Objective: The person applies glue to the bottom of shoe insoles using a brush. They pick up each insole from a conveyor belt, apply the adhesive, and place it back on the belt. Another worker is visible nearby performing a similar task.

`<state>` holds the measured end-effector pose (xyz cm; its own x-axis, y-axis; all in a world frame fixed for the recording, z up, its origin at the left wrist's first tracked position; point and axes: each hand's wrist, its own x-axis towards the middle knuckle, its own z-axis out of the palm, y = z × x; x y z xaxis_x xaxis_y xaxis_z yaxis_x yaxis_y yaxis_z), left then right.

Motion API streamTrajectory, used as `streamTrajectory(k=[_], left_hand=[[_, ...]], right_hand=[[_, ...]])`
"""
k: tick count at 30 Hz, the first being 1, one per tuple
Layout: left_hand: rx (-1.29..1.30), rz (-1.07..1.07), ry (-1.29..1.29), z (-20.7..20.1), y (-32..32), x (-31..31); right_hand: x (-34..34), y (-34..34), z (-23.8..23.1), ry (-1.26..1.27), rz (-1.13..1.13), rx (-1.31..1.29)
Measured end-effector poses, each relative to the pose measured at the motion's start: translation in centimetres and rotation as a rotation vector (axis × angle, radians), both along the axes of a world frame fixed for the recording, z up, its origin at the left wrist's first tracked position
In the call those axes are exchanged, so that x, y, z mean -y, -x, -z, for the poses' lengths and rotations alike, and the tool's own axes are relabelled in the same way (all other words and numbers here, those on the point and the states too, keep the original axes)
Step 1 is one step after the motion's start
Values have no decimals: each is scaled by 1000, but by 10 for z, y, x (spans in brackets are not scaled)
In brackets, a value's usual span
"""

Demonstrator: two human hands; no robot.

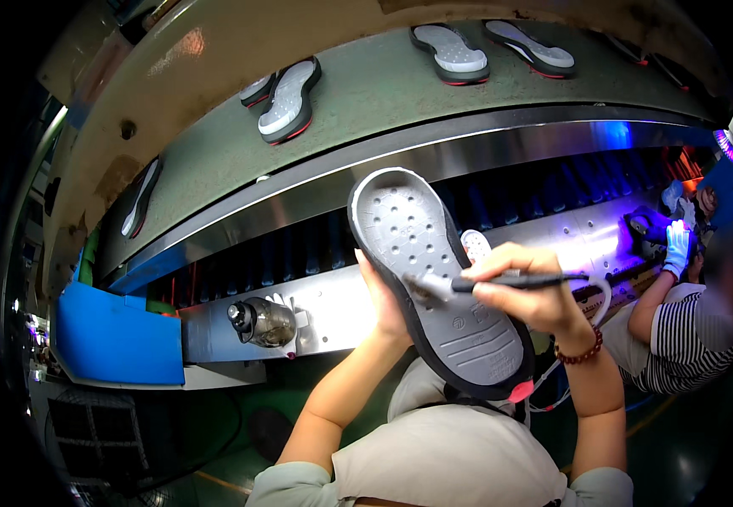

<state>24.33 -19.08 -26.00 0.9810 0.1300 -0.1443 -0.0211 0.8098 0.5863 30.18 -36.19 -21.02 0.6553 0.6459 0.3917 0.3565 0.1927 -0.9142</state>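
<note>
A grey shoe sole [404,224] with a black rim and a pink-red tip is tilted in front of me, its dotted, ridged inner face turned up. My left hand [386,300] grips it by the left edge; most of those fingers are hidden behind it. In my right hand [531,291] is a black-handled brush [544,280], with a thin white hose [607,300] running near its back end. The brush's pale, blurred bristles touch the middle of the sole, where a dark smear shows.
Beyond a metal rail, several soles [289,100] lie on a green conveyor belt [358,93]. A dark translucent bottle [267,323] stands on the metal ledge at left, beside a blue panel [117,334]. At right, a gloved co-worker [679,338] sits under violet light.
</note>
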Motion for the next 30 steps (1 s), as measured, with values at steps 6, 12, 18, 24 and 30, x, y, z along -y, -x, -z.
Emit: streamTrajectory(k=[6, 12, 18, 24, 30], left_hand=[[144, 1, -33, -10, -4, -13], [280, 27, -44, -19, -10, -17], [126, -165, -140, -16, -18, -26], [128, -110, -136, -22, -23, -29], [150, -94, -189, -23, -31, -34]], right_hand=[[21, 16, -1, 31, -224, -44], [28, 21, 4, 87, -215, 140], [45, 10, 22, 103, -35, 32], [61, 18, 23, -78, -293, -235], [63, 20, 29, 182, -141, 121]])
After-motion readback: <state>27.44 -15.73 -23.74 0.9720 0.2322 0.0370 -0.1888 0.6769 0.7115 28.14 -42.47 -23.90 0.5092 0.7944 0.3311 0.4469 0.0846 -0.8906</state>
